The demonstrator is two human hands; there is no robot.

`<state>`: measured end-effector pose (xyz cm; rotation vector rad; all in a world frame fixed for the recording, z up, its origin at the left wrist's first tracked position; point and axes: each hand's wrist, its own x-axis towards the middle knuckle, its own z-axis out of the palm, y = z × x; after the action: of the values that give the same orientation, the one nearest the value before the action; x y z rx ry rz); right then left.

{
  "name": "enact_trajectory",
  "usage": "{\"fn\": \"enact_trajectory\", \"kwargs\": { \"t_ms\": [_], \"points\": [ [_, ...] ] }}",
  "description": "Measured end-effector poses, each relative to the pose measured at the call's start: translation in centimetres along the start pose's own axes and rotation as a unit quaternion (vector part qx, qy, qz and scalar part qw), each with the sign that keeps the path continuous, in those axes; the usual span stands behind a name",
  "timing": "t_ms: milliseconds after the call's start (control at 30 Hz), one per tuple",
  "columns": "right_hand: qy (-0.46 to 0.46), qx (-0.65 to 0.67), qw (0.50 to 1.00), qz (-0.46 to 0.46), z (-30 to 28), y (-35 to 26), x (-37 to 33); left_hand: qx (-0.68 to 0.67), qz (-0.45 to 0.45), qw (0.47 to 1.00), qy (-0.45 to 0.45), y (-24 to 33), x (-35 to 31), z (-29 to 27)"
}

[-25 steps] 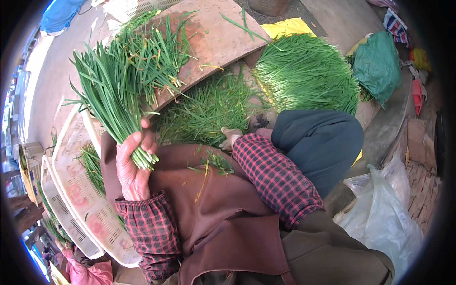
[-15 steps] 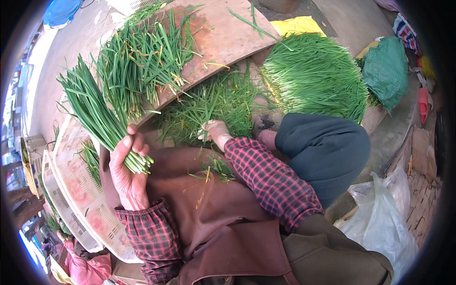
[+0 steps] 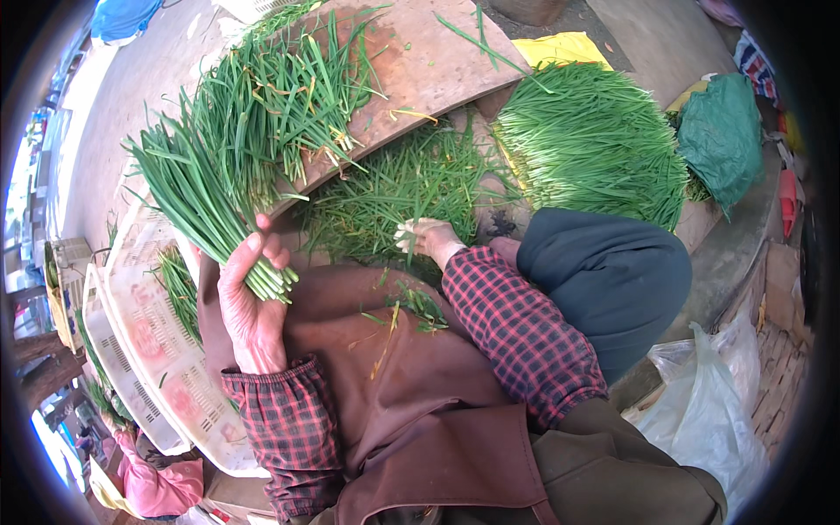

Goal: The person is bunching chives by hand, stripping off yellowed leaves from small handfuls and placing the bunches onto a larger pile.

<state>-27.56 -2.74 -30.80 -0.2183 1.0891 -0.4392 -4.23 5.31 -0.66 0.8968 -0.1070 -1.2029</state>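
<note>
My left hand (image 3: 251, 297) is closed round a bunch of garlic chives (image 3: 194, 197), their pale cut ends at the palm and the green leaves pointing up and left. My right hand (image 3: 429, 238), its fingertips wrapped in something whitish, is over the heap of loose chive trimmings (image 3: 385, 197). Its fingers are bent together; a green strand shows beside them, but whether they hold it is unclear. Behind the held bunch, untidy chives (image 3: 271, 114) lie on a wooden board (image 3: 437, 52). Trimmings (image 3: 418, 306) also lie on my brown apron (image 3: 367, 341).
Right of the trimmings lies a large neat stack of chives (image 3: 591, 144), with yellow sheeting (image 3: 564, 48) behind it. A green bag (image 3: 722, 136) is further right. White plastic crates (image 3: 166, 350) stand at my left. Clear plastic bags (image 3: 704, 411) lie at lower right.
The view has shifted slightly. My left hand still grips the bunch, its leaves now nearer the chives on the board. My right hand stays over the trimmings with its fingers changed slightly.
</note>
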Motion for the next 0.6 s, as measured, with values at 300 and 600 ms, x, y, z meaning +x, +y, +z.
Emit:
{"fn": "enact_trajectory", "kwargs": {
  "t_ms": [300,600],
  "points": [
    [0.108,-0.694,0.695,-0.156,-6.9,0.4,2.9,0.014,-0.007,1.000,-0.027,-0.4,0.4,2.0],
    [0.283,-0.841,0.295,-0.353,3.4,-0.4,-1.9,0.015,-0.006,0.999,-0.029,-0.5,0.3,1.5]
  ]
}}
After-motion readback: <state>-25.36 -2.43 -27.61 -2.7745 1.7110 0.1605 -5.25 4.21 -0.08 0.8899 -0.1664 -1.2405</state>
